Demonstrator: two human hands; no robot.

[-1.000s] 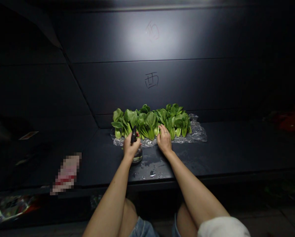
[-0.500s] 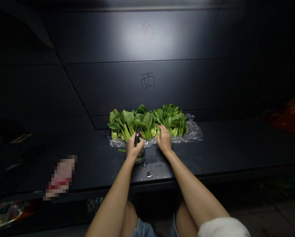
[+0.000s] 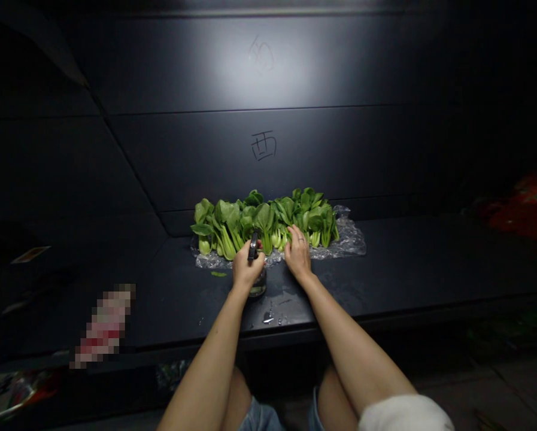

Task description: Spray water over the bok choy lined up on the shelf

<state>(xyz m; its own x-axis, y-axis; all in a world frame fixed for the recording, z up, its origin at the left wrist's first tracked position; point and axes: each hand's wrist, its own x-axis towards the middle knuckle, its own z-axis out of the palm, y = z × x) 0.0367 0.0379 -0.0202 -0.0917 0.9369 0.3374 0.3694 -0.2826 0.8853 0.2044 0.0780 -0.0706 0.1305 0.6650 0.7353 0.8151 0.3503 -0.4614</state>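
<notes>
Heads of bok choy (image 3: pixel 263 222) stand side by side in a packed row, leaves up and pale stems toward me, on crumpled clear plastic film (image 3: pixel 349 236). My left hand (image 3: pixel 246 267) is closed around the neck of a clear spray bottle (image 3: pixel 258 285) with a black top, partly hidden by the fingers. The bottle is at the front of the row, left of centre. My right hand (image 3: pixel 298 254) rests against the stems right of centre, its fingers stretched out and the thumb apart.
The bok choy sits on a dark shelf (image 3: pixel 398 257) against a dark back panel (image 3: pixel 196 155) with a marked character. Water drops (image 3: pixel 268 317) and a green leaf scrap (image 3: pixel 218 274) lie in front. Red packaging (image 3: pixel 526 206) is at far right, a small card (image 3: pixel 31 254) at left.
The view has shifted slightly, moving the bok choy a little left in the picture. My left hand with the spray bottle has moved slightly right relative to the row; my right hand stays at the stems.
</notes>
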